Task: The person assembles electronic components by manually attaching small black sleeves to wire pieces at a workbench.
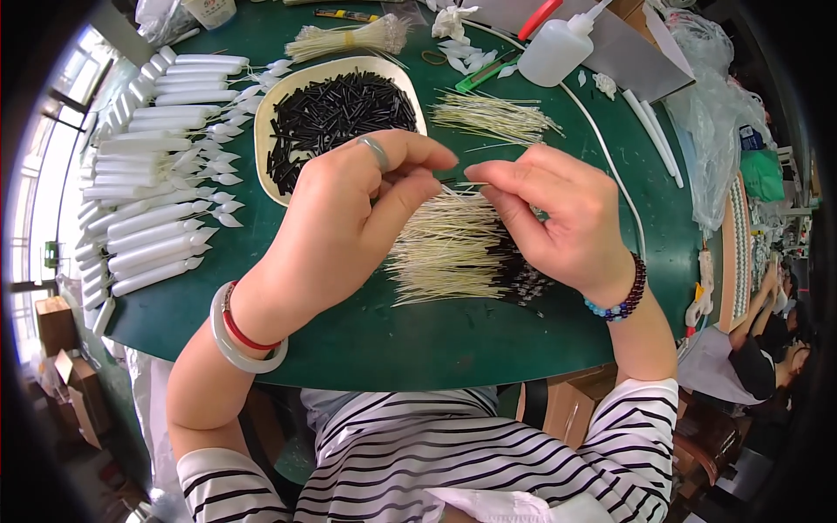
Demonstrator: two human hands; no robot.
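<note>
My left hand [336,213] is over the middle of the green table [418,353], thumb and fingers curled together in a pinch. What it holds, if anything, is too small to make out. Facing it, my right hand [567,213] pinches a pale thin wire whose end points toward my left fingertips. Under both hands lies a thick pile of pale wires [445,253], with black sleeves and small clear tips at their right ends. A cream tray [263,144] of short black tubes [344,109] stands behind my left hand. Farther back are loose pale wires [493,119].
White candle-shaped lights [157,222] with flame tips are stacked at left. At the back sit a bundle of wires [349,37], a green cutter [486,71], a white squeeze bottle [555,52] and a cardboard box [641,57]. A white cable [610,161] crosses the right side.
</note>
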